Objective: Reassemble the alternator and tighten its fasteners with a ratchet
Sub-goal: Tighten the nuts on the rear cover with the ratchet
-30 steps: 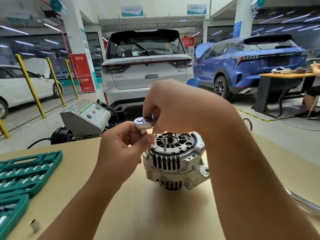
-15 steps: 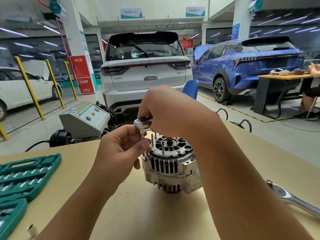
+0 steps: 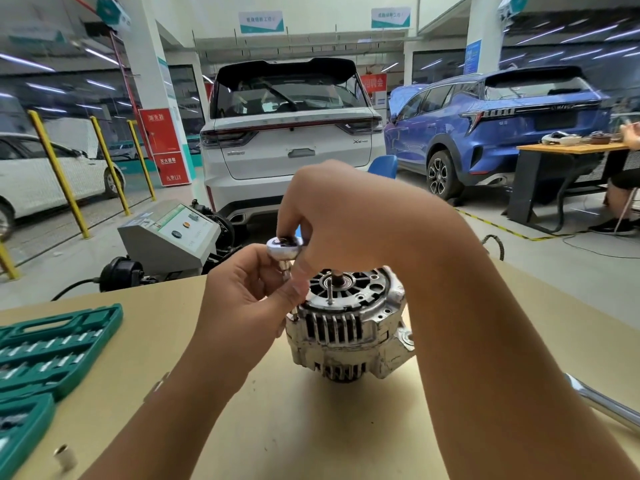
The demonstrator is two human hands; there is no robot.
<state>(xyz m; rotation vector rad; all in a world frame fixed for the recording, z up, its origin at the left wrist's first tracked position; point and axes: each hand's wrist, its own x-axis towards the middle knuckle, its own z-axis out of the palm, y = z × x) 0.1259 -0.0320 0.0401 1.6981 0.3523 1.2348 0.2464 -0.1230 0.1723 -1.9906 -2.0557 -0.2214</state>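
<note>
Ratchet [image 3: 284, 244] raised slightly over alternator [image 3: 349, 327] — both hands' grip still pinching it.

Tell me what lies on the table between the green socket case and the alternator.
In the head view, the left hand and its forearm cross that stretch between green socket case and alternator; otherwise bare table.

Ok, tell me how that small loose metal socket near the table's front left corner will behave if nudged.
The small silvery cylindrical socket lies on its side on the smooth tan table, so it probably rolls easily. It looks rigid and likely light.
</note>
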